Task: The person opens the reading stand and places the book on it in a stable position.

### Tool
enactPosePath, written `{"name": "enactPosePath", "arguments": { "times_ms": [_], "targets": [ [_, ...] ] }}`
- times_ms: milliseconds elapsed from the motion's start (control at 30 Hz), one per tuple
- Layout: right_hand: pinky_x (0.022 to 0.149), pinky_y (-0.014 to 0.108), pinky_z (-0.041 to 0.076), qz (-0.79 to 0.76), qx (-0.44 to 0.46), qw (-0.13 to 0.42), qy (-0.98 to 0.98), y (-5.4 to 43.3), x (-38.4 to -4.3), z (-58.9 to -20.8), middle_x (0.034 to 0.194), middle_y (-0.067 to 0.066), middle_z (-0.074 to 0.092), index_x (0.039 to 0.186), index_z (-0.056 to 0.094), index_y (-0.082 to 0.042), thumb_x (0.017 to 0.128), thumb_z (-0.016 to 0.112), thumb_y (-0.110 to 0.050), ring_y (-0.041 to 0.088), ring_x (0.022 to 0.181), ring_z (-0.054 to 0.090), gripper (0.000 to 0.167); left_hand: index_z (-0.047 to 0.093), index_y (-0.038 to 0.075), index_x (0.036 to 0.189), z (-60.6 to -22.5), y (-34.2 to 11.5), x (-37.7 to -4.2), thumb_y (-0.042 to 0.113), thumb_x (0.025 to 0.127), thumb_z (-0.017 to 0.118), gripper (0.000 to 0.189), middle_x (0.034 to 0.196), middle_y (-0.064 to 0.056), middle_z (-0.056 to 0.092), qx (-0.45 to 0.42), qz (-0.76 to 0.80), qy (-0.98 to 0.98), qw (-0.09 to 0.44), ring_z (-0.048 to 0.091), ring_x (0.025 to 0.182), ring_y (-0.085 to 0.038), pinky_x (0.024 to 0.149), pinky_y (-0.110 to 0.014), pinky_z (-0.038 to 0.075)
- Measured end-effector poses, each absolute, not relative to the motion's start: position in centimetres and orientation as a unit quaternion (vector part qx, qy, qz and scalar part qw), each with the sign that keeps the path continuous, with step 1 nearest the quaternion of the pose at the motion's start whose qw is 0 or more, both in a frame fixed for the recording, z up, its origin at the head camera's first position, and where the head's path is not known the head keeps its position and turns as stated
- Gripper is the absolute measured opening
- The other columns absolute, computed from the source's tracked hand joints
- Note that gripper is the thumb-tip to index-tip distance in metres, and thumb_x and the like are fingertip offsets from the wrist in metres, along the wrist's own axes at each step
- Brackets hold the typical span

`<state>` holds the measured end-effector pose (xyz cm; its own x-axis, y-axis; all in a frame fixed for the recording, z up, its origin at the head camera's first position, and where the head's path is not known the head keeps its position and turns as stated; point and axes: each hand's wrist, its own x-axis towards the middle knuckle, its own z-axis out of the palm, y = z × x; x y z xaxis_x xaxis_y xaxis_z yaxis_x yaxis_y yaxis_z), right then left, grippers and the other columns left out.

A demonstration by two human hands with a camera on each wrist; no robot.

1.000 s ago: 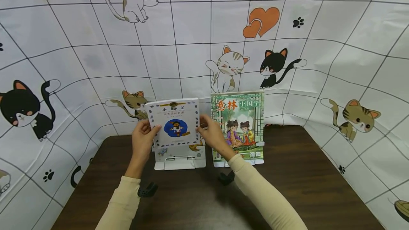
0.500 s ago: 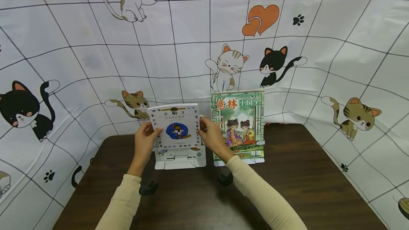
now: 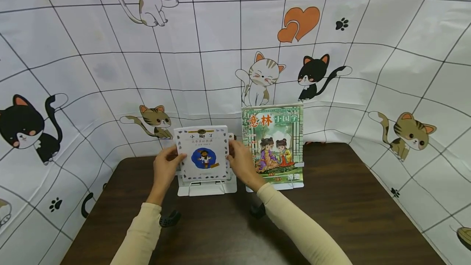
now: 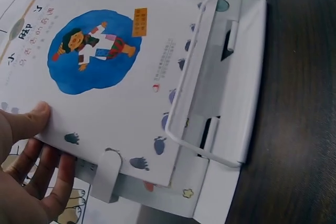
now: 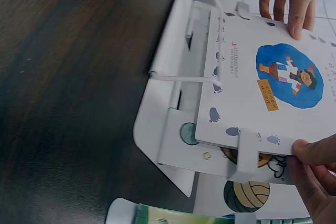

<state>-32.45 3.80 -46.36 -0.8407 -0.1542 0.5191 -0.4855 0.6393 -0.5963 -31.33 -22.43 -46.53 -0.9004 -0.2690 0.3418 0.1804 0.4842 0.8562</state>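
A white square picture book (image 3: 203,156) with a blue patch and a small figure on its cover leans on a white bookstand (image 3: 207,191). My left hand (image 3: 165,171) holds its left edge, thumb on the cover and fingers behind. On the opposite edge, my right hand (image 3: 243,163) pinches with the thumb in front. The book's lower edge sits behind the stand's wire rest (image 4: 176,140), and white side clips (image 4: 107,174) overlap its edges in the wrist views. Behind it shows another printed cover (image 5: 181,148) with a yellow star.
To the right, a green magazine (image 3: 272,142) stands on a second white stand. Both stands are near the back of the dark wooden table (image 3: 331,216). A white cloth backdrop (image 3: 220,23) with cat drawings hangs behind.
Both hands have lowered the picture book onto the left stand. It was tilted and higher; now it is straighter, with its lower edge behind the wire. The magazine has not moved.
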Motion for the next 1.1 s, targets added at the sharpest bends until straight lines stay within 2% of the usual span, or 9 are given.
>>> {"name": "enactPosePath", "arguments": {
  "times_ms": [167,267,467,733,833,967,1100],
  "targets": [
    [0.076,0.033,0.058,0.366,0.177,0.22,-0.887,3.4,-32.3,-47.0,0.107,0.01,0.066,0.126,0.062,-0.002,0.094,0.077,0.003,0.021,0.091,0.066,0.035,0.074,0.0,0.123,-46.9,-22.6,-31.4,0.009,0.095,0.082,0.031,0.111,-0.021,0.072,0.042,-0.485,-0.845,0.223,0.066,0.094,-0.019,0.071,-0.014,0.044],
    [0.075,0.035,0.056,0.357,0.175,0.222,-0.89,3.3,-32.1,-47.4,0.107,0.011,0.065,0.129,0.059,-0.003,0.094,0.078,0.003,0.022,0.089,0.065,0.04,0.072,-0.001,0.124,-47.2,-22.6,-31.2,0.005,0.094,0.081,0.031,0.109,-0.023,0.074,0.048,-0.489,-0.842,0.222,0.066,0.09,-0.015,0.069,-0.012,0.045],
    [0.07,0.034,0.056,0.351,0.171,0.226,-0.892,3.1,-31.8,-48.1,0.105,0.011,0.064,0.123,0.057,-0.003,0.092,0.078,0.004,0.023,0.086,0.066,0.038,0.072,-0.001,0.118,-48.0,-22.8,-30.9,0.004,0.093,0.081,0.027,0.111,-0.022,0.076,0.056,-0.496,-0.838,0.221,0.064,0.084,-0.003,0.068,-0.008,0.047],
    [0.07,0.037,0.059,0.337,0.167,0.245,-0.893,3.0,-31.8,-48.2,0.106,0.012,0.065,0.123,0.056,-0.002,0.092,0.079,0.004,0.026,0.087,0.069,0.039,0.074,-0.002,0.11,-48.0,-23.0,-30.9,0.006,0.093,0.082,0.02,0.105,-0.023,0.078,0.052,-0.495,-0.839,0.218,0.061,0.077,0.004,0.066,-0.01,0.048],
    [0.071,0.039,0.06,0.333,0.166,0.255,-0.892,3.0,-31.8,-48.3,0.106,0.013,0.065,0.125,0.057,-0.002,0.092,0.08,0.004,0.027,0.086,0.07,0.041,0.075,-0.002,0.111,-48.0,-23.2,-30.8,0.007,0.094,0.081,0.02,0.107,-0.023,0.078,0.05,-0.49,-0.843,0.216,0.065,0.08,0.0,0.066,-0.01,0.048],
    [0.074,0.041,0.062,0.336,0.164,0.26,-0.89,2.8,-31.7,-48.4,0.112,0.016,0.066,0.13,0.057,0.0,0.092,0.079,0.004,0.03,0.088,0.072,0.044,0.075,-0.003,0.111,-48.0,-23.2,-30.4,0.006,0.096,0.078,0.018,0.11,-0.023,0.078,0.053,-0.481,-0.848,0.215,0.071,0.087,-0.013,0.067,-0.011,0.048],
    [0.076,0.04,0.063,0.334,0.168,0.273,-0.887,2.9,-31.3,-48.0,0.116,0.018,0.066,0.135,0.057,0.002,0.094,0.075,0.006,0.031,0.093,0.073,0.044,0.076,-0.001,0.112,-48.0,-23.0,-29.6,0.007,0.099,0.074,0.015,0.111,-0.022,0.077,0.056,-0.477,-0.85,0.218,0.071,0.093,-0.023,0.07,-0.011,0.048]
  ]
}}
